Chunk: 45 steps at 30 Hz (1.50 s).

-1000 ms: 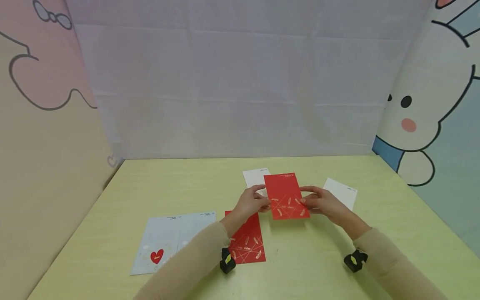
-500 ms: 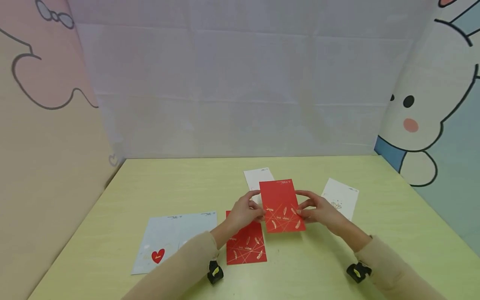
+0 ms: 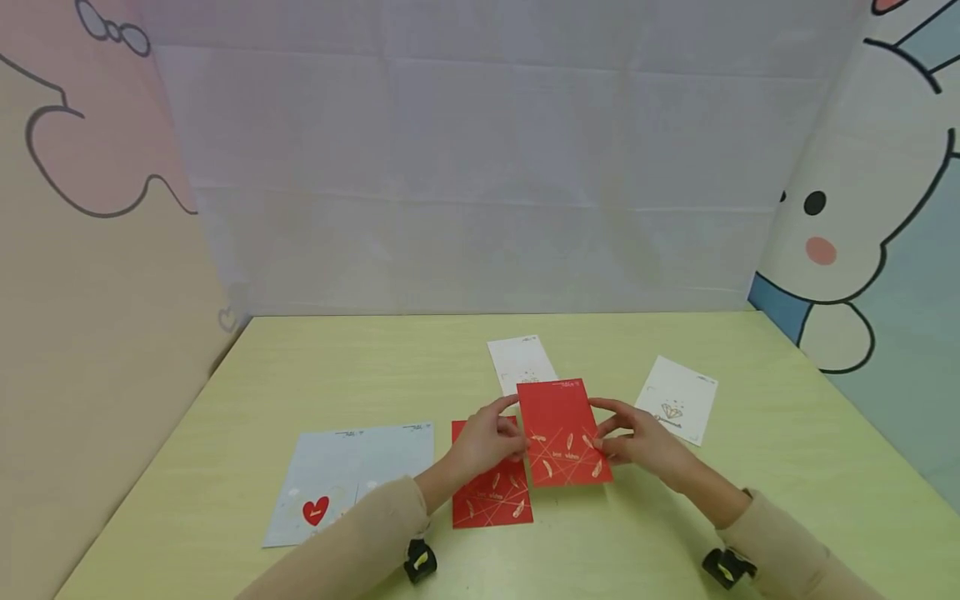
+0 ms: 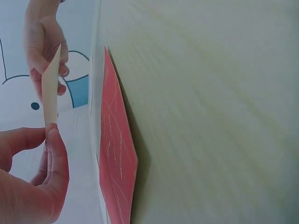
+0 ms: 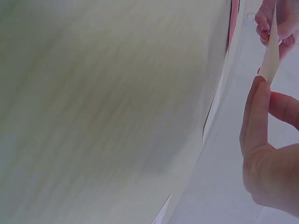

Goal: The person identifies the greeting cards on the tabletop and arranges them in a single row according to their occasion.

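Note:
Both hands hold a red greeting card (image 3: 558, 417) with gold feather prints, raised above the table. My left hand (image 3: 487, 442) pinches its left edge and my right hand (image 3: 637, 437) pinches its right edge. The wrist views show the card edge-on, its pale underside (image 4: 50, 93) toward the cameras, thumb and fingers on either side of it. A second red card (image 3: 491, 496) of the same print lies on the table under my left hand, which partly hides it.
A pale blue card (image 3: 330, 467) with a red heart lies at the left, partly behind the left sleeve. One white card (image 3: 517, 358) lies beyond the held card, partly covered by it. Another white card (image 3: 682, 400) lies at the right on the yellow table (image 3: 360, 367).
The held red card has moved toward me and slightly left, both hands moving with it. More of both white cards shows. The cards on the table have stayed put.

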### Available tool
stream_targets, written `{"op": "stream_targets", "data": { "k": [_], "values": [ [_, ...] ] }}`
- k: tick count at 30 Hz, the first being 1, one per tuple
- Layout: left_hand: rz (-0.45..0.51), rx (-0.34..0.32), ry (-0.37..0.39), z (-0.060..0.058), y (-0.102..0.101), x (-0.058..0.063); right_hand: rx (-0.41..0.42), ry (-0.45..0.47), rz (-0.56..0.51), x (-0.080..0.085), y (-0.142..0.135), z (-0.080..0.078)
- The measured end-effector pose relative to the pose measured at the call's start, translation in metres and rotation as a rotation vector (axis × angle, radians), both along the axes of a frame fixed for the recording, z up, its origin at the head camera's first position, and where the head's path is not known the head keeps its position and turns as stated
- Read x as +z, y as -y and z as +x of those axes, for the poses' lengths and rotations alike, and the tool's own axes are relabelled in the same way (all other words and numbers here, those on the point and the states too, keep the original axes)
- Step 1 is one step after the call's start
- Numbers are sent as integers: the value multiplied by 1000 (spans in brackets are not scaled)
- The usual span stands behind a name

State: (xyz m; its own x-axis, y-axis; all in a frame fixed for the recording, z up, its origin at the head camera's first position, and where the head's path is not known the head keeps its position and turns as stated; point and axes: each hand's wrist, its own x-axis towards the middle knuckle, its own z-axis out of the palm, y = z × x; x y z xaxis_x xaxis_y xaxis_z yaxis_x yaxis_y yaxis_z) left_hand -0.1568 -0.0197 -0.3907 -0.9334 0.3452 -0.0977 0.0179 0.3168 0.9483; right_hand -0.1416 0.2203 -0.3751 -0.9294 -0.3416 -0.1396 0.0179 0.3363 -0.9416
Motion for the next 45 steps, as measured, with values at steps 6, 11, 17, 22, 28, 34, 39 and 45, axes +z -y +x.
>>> {"op": "stream_targets", "data": {
  "k": [6, 11, 17, 22, 28, 34, 39, 45],
  "values": [
    [-59, -12, 12, 5, 1, -2, -2, 47, 19, 1, 2, 4],
    [-192, -59, -73, 6, 2, -4, -8, 71, 46, -1, 1, 5],
    [-357, -85, -213, 5, 1, -2, -5, 91, 68, -4, -2, 3],
    [-401, -86, -226, 3, 0, -2, 3, 94, 71, -7, -4, 2],
    [-430, -98, -221, 0, 0, -7, 13, 83, 95, -8, -4, 1],
    [-452, -111, -229, 1, 0, -9, 39, 63, 106, -8, -3, 1],
    [-467, -122, -226, 2, -1, -10, 33, 44, 146, -9, -1, 1],
    [-488, -116, -229, 1, -2, -12, 18, 29, 206, -11, 2, 2]
  ]
}}
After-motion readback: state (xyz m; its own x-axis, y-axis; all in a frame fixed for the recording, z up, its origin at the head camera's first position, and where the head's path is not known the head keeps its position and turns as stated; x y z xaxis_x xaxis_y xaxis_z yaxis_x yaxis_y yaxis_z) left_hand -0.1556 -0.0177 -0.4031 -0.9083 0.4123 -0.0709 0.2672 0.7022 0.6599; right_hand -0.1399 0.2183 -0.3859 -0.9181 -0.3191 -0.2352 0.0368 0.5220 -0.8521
